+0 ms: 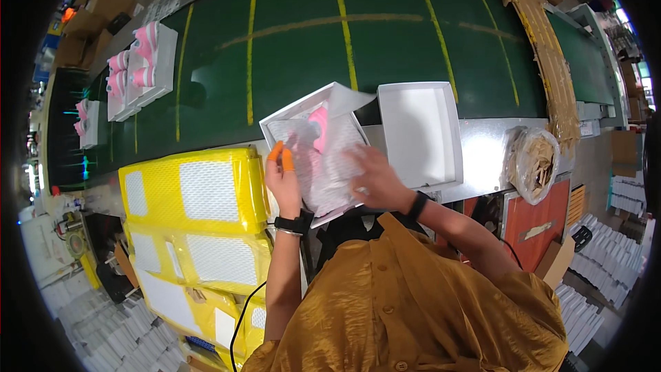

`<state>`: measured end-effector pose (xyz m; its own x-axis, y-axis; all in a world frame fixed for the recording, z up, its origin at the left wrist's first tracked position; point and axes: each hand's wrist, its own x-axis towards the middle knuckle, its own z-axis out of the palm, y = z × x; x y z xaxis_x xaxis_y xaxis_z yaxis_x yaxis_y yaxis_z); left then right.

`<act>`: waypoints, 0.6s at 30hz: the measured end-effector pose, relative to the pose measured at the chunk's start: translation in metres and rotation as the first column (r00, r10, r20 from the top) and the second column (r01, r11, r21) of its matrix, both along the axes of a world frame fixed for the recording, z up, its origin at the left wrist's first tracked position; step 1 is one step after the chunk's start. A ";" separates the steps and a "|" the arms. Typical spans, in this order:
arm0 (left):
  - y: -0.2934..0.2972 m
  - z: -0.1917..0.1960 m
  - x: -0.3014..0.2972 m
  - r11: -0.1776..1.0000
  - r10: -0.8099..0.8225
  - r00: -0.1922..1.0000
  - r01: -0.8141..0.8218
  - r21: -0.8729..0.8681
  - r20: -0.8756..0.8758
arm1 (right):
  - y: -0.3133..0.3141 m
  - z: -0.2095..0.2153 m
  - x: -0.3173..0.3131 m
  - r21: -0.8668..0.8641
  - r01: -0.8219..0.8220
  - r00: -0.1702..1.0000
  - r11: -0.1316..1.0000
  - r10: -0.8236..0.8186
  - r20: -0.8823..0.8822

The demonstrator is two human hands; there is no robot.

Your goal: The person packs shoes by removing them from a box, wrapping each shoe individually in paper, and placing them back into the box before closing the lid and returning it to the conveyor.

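Observation:
Just in front of me a white shoebox (303, 106) sits at a slant, with pink shoes (319, 128) partly covered by white tissue paper (337, 165). One corner of the paper stands up over the far rim. My left hand (283, 180), with orange covers on two fingertips, is at the box's left side, its fingers raised and a little apart. Over the right part of the paper is my right hand (377, 178), fingers spread and slightly blurred. To the right lies a white box lid (421, 138), its inside facing up.
A green conveyor belt (296, 48) with yellow lines runs across beyond the metal ledge. Open boxes of pink shoes (144, 62) stand on its left end. Yellow-wrapped packs (193, 193) are stacked at my left. A clear bag of brown paper (537, 165) hangs at the right.

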<state>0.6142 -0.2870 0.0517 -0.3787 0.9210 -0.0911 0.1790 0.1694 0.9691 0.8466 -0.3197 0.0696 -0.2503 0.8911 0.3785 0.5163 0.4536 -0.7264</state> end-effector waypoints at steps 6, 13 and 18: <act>0.009 0.060 0.025 0.707 -0.484 0.476 0.707 -0.008 -0.734 | 0.000 -0.023 -0.022 -0.513 -0.670 0.706 0.537 0.674 -0.216; 0.011 -0.012 0.009 0.671 -0.644 0.075 0.534 -0.515 -0.761 | 0.021 -0.072 0.032 -0.357 0.513 0.824 0.781 -0.564 -0.051; -0.004 0.017 0.027 0.616 -0.752 0.209 0.558 -0.556 -0.625 | -0.005 -0.115 0.102 -0.627 0.388 0.911 0.676 -0.177 0.373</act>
